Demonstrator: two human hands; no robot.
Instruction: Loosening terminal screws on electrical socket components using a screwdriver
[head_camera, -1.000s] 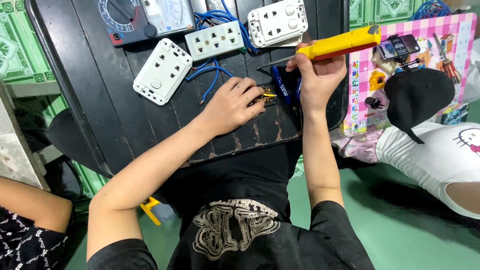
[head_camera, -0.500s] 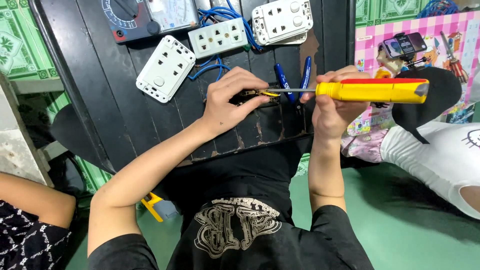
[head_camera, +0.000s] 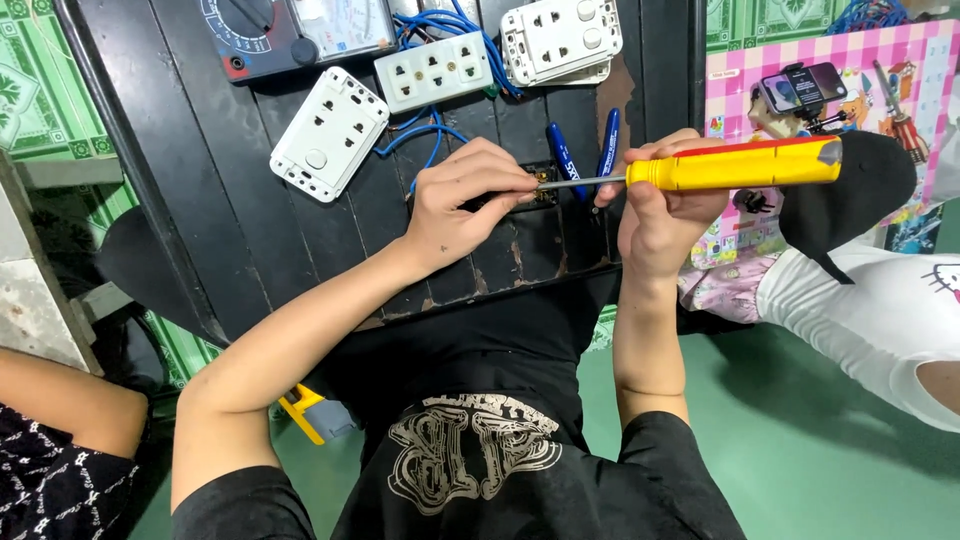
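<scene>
Right hand (head_camera: 660, 215) is closed around the yellow screwdriver (head_camera: 740, 165), gripping the handle near its front end; the handle extends horizontally to the right of the hand, and the metal shaft runs left to a small dark part (head_camera: 540, 185). Left hand (head_camera: 470, 200) is closed, fingertips pinched on that small dark part, which lies at the tip of the shaft, just left of the right hand. What the part is cannot be told.

All positions below are relative to the small dark part:
- Dark wooden surface (head_camera: 200, 200): directly beneath it.
- Blue-handled pliers (head_camera: 585, 150): just beside it, up and to the right, lying on the surface.
- White socket plate (head_camera: 328, 132): up and to the left, well apart.
- White triple socket strip (head_camera: 433, 72): above, joined to blue wires (head_camera: 425, 140).
- White socket-and-switch plate (head_camera: 560, 40): above, slightly right.
- Analogue multimeter (head_camera: 295, 30): far up and left.
- Pink checked toy package (head_camera: 830, 90): to the right, behind the screwdriver handle.
</scene>
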